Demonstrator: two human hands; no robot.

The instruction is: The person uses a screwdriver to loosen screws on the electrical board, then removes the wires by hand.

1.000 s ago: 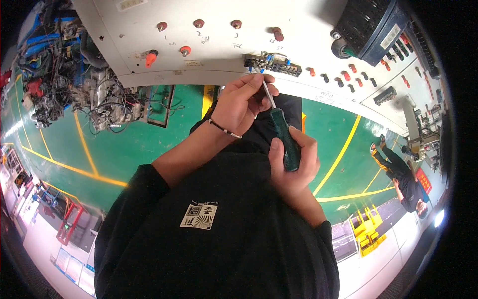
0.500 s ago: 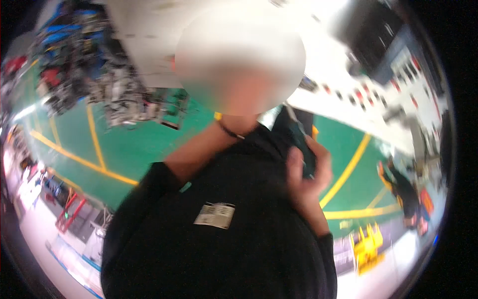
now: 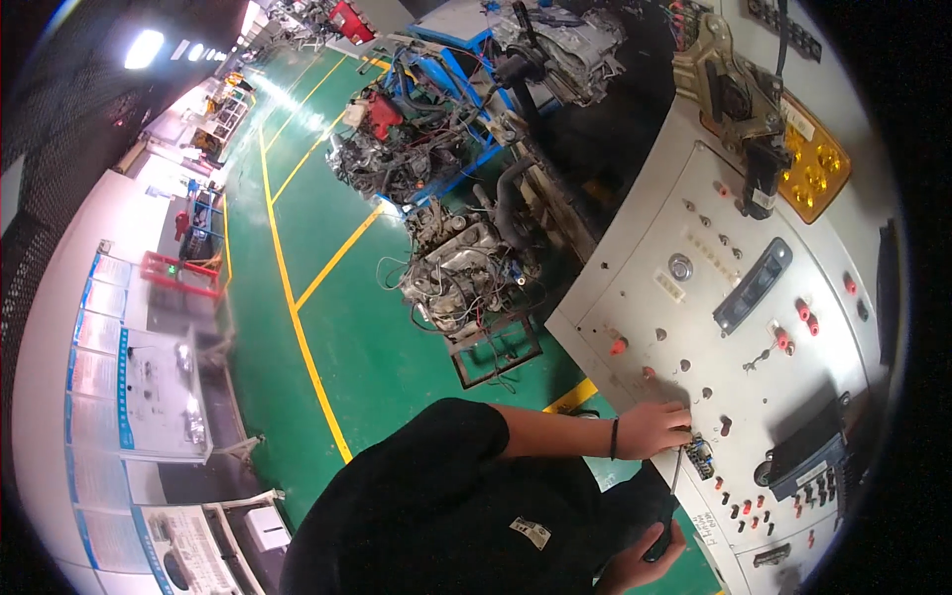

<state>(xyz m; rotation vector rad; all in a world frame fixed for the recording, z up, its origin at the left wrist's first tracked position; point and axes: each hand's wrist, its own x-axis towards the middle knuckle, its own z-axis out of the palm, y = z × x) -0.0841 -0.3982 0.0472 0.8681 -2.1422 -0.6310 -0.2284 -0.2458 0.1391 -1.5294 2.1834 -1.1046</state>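
Observation:
My left hand (image 3: 654, 428), with a dark band at the wrist, lies at the near edge of a white panel (image 3: 635, 297). Its fingers are bent and pinched together around the tip of a screwdriver, beside a small dark electrical part (image 3: 700, 458) set in the panel. Whatever those fingertips hold is hidden. Lower down, my right hand (image 3: 640, 567) grips the screwdriver (image 3: 659, 540) by its dark handle. The thin metal shaft points up from there toward my left fingers.
Red and black terminals (image 3: 751, 511), a door-handle-like dark part (image 3: 754, 286), a yellow lamp (image 3: 815, 164) and a black box (image 3: 808, 446) are mounted on the panel. Engines (image 3: 461, 273) on stands occupy the green floor (image 3: 248, 367). Wall boards (image 3: 164, 382) stand left.
The view has swung round and sharpened. Both hands were up by my chest, the right holding a dark object; now they are at the panel's near edge, the right gripping a screwdriver.

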